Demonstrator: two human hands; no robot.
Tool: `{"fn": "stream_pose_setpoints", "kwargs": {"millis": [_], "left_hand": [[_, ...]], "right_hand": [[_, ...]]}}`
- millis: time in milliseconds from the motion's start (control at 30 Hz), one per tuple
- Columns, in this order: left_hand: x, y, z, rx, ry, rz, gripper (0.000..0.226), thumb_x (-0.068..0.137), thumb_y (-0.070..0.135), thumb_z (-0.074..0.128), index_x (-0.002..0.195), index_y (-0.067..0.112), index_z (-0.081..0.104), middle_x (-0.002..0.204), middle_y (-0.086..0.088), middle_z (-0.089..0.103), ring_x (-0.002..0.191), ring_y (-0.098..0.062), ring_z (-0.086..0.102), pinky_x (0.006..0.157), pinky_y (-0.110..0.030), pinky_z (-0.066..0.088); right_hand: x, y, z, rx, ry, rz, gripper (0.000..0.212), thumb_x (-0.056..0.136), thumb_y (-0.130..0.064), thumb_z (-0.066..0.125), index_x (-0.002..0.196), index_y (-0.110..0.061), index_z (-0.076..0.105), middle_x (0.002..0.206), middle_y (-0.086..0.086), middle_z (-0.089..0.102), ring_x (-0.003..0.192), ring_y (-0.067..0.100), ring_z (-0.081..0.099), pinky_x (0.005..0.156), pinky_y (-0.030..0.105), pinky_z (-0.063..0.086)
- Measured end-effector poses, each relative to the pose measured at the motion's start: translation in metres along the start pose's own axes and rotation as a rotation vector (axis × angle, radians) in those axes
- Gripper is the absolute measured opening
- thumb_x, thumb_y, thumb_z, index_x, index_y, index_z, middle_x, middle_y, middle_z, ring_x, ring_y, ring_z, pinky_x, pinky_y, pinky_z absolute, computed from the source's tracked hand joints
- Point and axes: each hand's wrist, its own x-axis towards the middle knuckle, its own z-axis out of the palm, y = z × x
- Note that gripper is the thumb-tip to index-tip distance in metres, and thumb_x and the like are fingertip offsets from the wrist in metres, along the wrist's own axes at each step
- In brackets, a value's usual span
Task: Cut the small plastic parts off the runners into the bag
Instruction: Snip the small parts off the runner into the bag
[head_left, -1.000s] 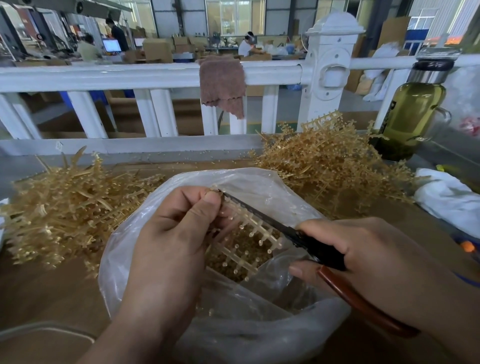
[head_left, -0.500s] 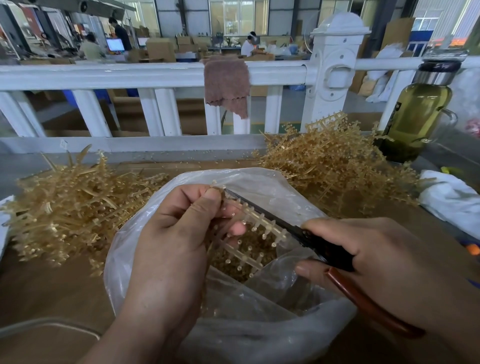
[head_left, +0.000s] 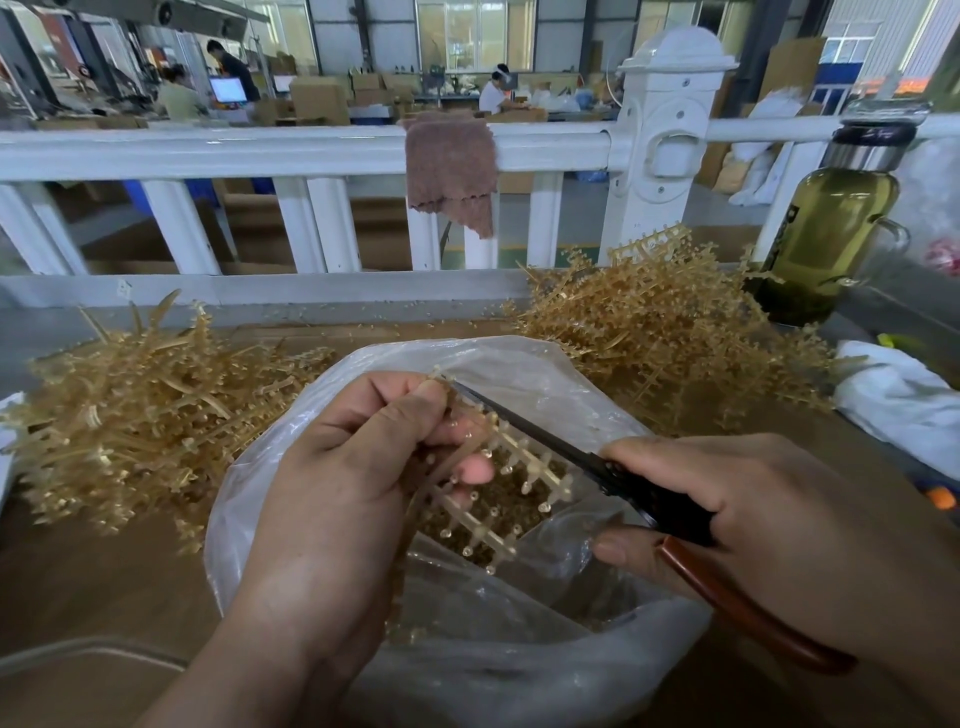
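My left hand (head_left: 343, 467) grips an amber plastic runner (head_left: 493, 493) with small parts on its branches, held over the open mouth of a clear plastic bag (head_left: 519, 649). My right hand (head_left: 769, 525) grips scissors (head_left: 623, 483) with black blades and reddish-brown handles. The blades lie along the runner's upper edge, their tip next to my left fingertips. Loose amber parts (head_left: 519, 499) lie inside the bag under the runner.
A heap of amber runners (head_left: 145, 415) lies left of the bag, another heap of runners (head_left: 665, 343) at the back right. A bottle of greenish liquid (head_left: 826, 228) stands far right by the white railing (head_left: 291, 156). A white cloth (head_left: 904, 405) lies at the right.
The runner has shifted a little lower in my left hand, and the scissors stay along its upper edge. Both hands keep their hold.
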Motion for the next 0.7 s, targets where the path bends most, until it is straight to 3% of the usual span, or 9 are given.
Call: {"fn": "stream_pose_setpoints", "kwargs": {"millis": [200, 500, 700], "left_hand": [[-0.0002, -0.0008, 0.0001, 0.020, -0.023, 0.022, 0.014, 0.077, 0.032, 0.066, 0.067, 0.023, 0.071, 0.069, -0.010, 0.070, 0.049, -0.016, 0.064, 0.043, -0.021, 0.049], [-0.0010, -0.0032, 0.0015, 0.045, 0.001, 0.052, 0.014, 0.078, 0.030, 0.066, 0.067, 0.024, 0.072, 0.071, -0.008, 0.073, 0.054, -0.014, 0.068, 0.046, -0.020, 0.051], [0.0004, -0.0041, -0.0006, 0.028, -0.014, 0.020, 0.015, 0.080, 0.031, 0.065, 0.070, 0.021, 0.071, 0.069, -0.012, 0.071, 0.051, -0.014, 0.065, 0.045, -0.020, 0.050]], "right_hand": [[0.0019, -0.0007, 0.0001, 0.024, -0.007, 0.000, 0.045, 0.078, -0.069, 0.056, 0.103, -0.033, 0.069, 0.079, -0.012, 0.064, 0.079, -0.002, 0.054, 0.064, 0.006, 0.038], [0.0029, 0.0017, 0.0047, 0.014, 0.003, -0.002, 0.044, 0.080, -0.069, 0.049, 0.104, -0.036, 0.066, 0.077, -0.015, 0.061, 0.077, 0.004, 0.058, 0.068, 0.023, 0.045], [0.0027, 0.0016, 0.0079, 0.003, 0.041, -0.009, 0.043, 0.083, -0.069, 0.047, 0.093, -0.032, 0.066, 0.067, -0.015, 0.054, 0.068, 0.005, 0.056, 0.061, 0.023, 0.043]]}}
